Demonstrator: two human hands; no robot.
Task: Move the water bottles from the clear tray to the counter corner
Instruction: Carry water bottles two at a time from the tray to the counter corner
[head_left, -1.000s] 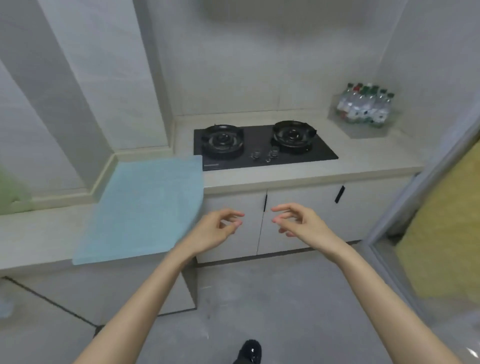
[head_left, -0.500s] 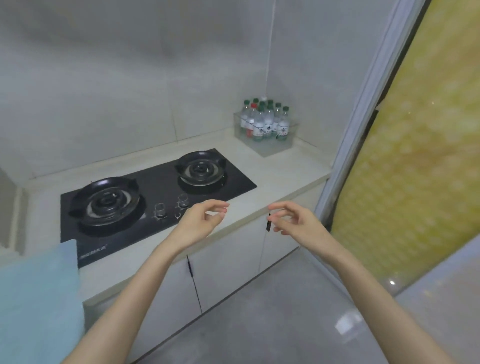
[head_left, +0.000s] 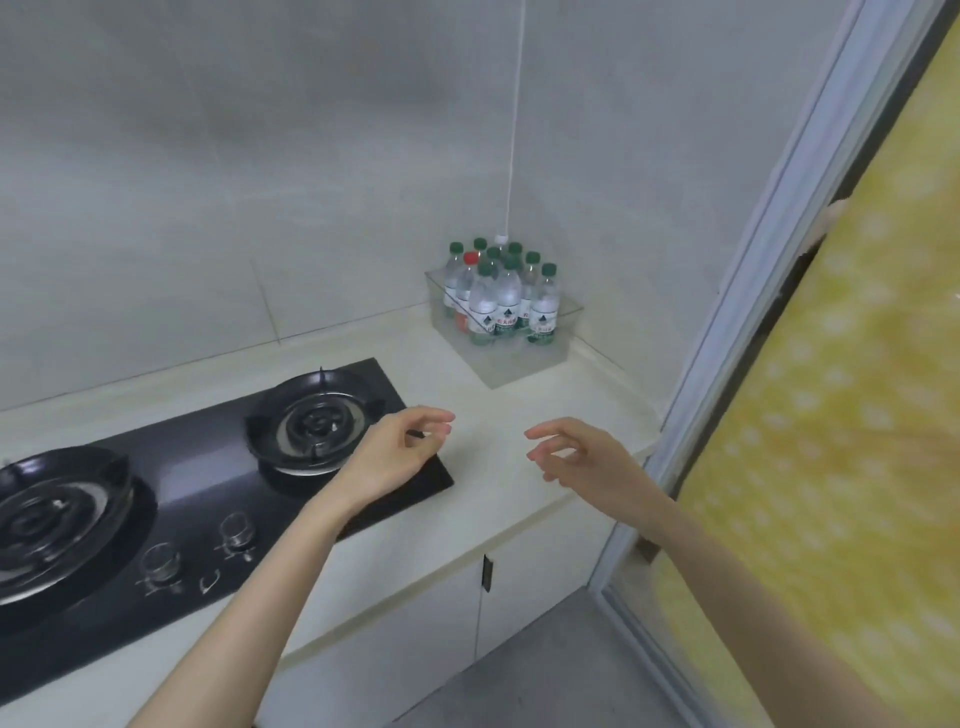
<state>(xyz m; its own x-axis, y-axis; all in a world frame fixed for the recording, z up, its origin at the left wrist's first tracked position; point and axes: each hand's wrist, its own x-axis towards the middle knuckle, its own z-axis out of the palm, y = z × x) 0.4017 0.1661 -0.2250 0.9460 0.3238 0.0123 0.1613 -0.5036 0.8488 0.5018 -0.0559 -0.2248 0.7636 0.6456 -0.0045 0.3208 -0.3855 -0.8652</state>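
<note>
left hand (head_left: 400, 452) and right hand (head_left: 579, 460) moved forward over the counter (head_left: 488, 395), nearer the clear tray (head_left: 511, 364) of water bottles (head_left: 506, 301)

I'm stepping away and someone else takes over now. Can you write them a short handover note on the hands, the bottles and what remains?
Left hand: open, empty, above the hob's right end.
Right hand: open, empty, above the counter.
Water bottles: all upright in the clear tray, at the counter's back by the wall corner.
Done: nothing, no bottle stands outside the tray.
Left: lift each bottle out and stand it in the counter corner.
</note>
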